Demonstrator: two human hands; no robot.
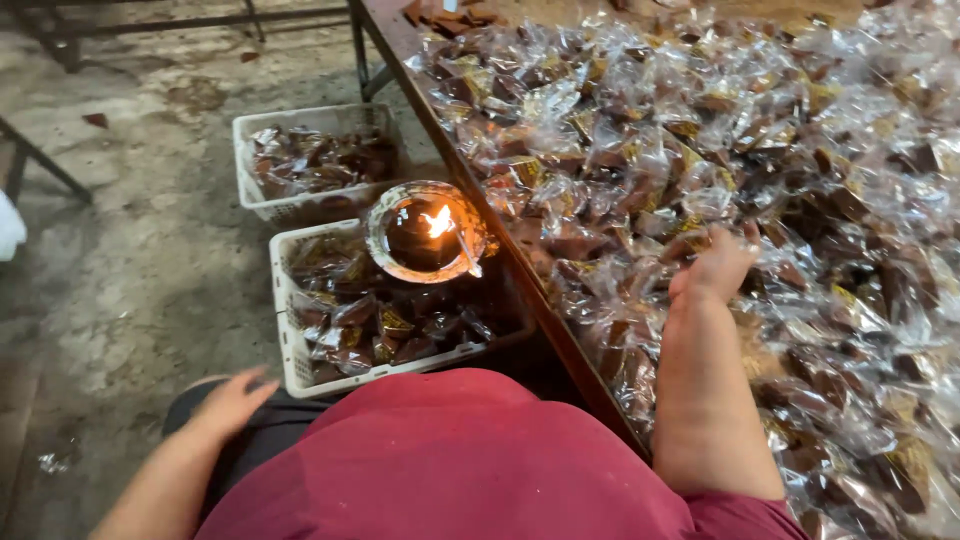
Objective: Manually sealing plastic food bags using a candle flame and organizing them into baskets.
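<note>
My right hand [716,266] reaches onto a wooden table [520,262] heaped with clear plastic packets of brown sweets [640,150]. Its fingers curl over the packets; whether it grips one is hidden. My left hand [232,400] hovers low at my left side, above my dark-trousered knee, fingers spread and holding nothing. A small round bowl lamp with a burning flame [425,232] sits at the table's edge, over the nearer basket.
Two white plastic baskets on the concrete floor hold filled packets, the nearer one [290,345] by my knee and the farther one [262,208] behind it. Metal table legs [360,50] stand at the back. My red shirt fills the bottom of the view.
</note>
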